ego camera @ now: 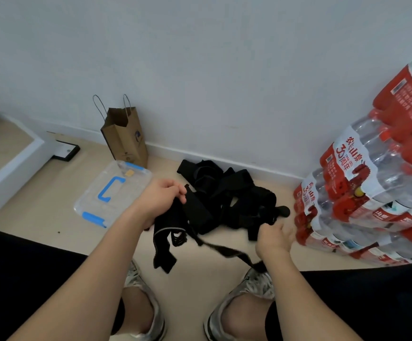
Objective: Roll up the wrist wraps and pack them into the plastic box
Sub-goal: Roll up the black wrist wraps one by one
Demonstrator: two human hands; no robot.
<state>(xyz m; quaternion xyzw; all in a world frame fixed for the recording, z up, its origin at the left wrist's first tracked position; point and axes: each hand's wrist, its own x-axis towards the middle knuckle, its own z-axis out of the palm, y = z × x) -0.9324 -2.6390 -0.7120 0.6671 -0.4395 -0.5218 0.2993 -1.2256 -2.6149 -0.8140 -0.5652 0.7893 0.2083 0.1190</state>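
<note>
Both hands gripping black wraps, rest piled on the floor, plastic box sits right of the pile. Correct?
Not quite. The head view shows the plastic box left of the pile, in front of the paper bag. The rest holds: the left hand and the right hand each grip black wraps, and the others lie heaped on the floor.

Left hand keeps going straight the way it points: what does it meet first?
Probably the pile of wrist wraps lying just beyond the left hand, though depth is unclear here.
</note>
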